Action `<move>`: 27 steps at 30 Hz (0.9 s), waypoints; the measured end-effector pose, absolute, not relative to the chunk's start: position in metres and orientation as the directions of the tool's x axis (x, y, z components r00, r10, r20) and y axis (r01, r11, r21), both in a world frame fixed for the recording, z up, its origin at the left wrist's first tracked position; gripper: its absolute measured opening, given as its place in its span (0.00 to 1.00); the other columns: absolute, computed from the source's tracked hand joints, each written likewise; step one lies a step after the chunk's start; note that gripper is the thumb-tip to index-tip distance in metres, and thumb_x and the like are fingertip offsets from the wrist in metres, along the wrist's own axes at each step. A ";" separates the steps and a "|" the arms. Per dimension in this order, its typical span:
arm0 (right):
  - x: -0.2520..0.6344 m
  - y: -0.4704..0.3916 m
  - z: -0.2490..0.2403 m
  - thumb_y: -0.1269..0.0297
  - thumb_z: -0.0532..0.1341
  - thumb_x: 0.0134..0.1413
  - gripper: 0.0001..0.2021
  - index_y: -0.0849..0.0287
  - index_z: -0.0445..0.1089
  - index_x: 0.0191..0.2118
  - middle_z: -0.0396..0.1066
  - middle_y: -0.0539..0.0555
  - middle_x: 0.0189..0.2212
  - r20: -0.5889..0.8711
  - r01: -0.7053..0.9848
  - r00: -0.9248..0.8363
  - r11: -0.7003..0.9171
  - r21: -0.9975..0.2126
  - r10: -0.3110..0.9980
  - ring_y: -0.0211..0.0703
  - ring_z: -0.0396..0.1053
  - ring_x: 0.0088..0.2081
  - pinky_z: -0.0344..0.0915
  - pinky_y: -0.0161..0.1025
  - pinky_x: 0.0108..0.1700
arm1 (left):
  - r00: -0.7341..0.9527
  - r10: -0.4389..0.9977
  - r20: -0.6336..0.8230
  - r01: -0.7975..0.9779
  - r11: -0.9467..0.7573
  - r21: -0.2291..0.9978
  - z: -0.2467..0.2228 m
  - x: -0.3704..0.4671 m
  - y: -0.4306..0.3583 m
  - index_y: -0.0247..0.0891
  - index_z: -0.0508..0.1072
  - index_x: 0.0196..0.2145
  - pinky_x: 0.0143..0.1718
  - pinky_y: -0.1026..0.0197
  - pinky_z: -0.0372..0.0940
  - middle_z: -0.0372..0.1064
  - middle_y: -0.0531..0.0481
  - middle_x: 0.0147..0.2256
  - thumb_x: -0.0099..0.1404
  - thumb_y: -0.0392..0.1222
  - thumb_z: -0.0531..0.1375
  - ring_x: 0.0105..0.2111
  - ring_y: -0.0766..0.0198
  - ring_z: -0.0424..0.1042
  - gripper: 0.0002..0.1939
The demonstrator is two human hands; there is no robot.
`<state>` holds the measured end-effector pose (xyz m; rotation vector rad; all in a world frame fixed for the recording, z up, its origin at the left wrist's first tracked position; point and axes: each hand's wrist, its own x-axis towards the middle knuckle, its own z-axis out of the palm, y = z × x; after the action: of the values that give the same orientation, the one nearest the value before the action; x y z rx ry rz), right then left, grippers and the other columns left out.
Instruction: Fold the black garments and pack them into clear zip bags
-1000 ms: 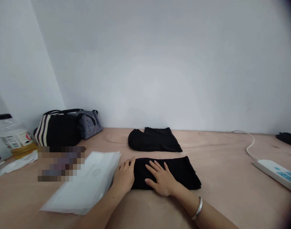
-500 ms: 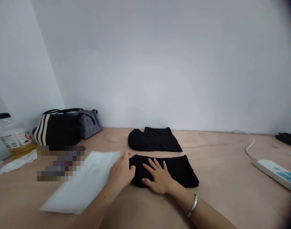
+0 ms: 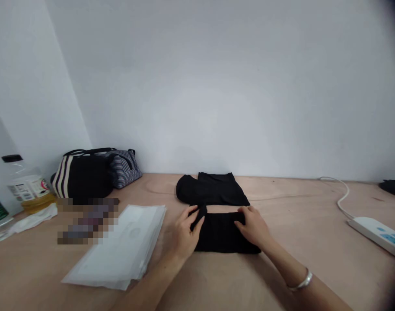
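Note:
A folded black garment [image 3: 221,235] lies on the table in front of me, its exact kind unclear. My left hand [image 3: 186,231] grips its left end between thumb and fingers, and the far left corner is raised and bent over. At the other end, my right hand [image 3: 253,224] has fingers and thumb closed on the far right edge of the fabric; the fingertips are partly hidden. Just behind, close to the wall, a second folded black garment [image 3: 213,190] lies flat, touched by neither hand.
Left of my arm lies a stack of translucent plastic bags [image 3: 119,246]. Further left are a black striped bag [image 3: 87,177], a small striped pouch [image 3: 126,168], a bottle of yellow liquid [image 3: 32,190] and a blurred-out item. A white power strip [image 3: 375,233] with a cable sits right.
My right hand has gone from lying flat on the near garment to gripping its right edge. My left hand has moved right and taken hold of the left end, lifting its corner.

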<state>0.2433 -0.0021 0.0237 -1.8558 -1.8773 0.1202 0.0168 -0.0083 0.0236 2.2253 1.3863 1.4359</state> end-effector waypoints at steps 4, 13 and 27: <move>0.273 -0.008 0.016 0.61 0.61 0.40 0.29 0.64 0.55 0.50 0.61 0.63 0.42 0.106 0.873 0.172 -0.102 -0.477 0.979 0.52 0.64 0.43 0.61 0.44 0.42 | 0.462 0.759 0.459 0.710 -0.626 0.321 0.018 0.033 -0.019 0.47 0.64 0.50 0.54 0.45 0.47 0.58 0.49 0.54 0.63 0.48 0.51 0.56 0.52 0.51 0.18; 0.267 -0.005 0.017 0.65 0.58 0.40 0.31 0.63 0.49 0.53 0.69 0.58 0.34 -0.196 0.506 0.182 -0.263 -0.822 0.964 0.46 0.70 0.34 0.65 0.40 0.31 | 0.589 0.749 0.303 0.697 -0.660 0.278 0.013 0.034 -0.028 0.44 0.52 0.57 0.56 0.42 0.38 0.48 0.46 0.58 0.59 0.58 0.51 0.58 0.50 0.42 0.31; 0.127 0.011 0.060 0.68 0.59 0.40 0.38 0.64 0.41 0.58 0.57 0.66 0.50 0.037 0.659 -0.012 0.036 -0.751 0.999 0.53 0.60 0.49 0.60 0.43 0.43 | -0.315 0.878 0.361 0.442 -0.201 0.874 0.000 -0.007 0.013 0.34 0.61 0.46 0.51 0.55 0.56 0.64 0.42 0.45 0.66 0.46 0.38 0.48 0.59 0.62 0.20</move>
<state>0.1273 0.0114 0.0600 -1.6826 -1.7323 0.7472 -0.0074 0.0134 -0.0002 1.5380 1.6763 1.5268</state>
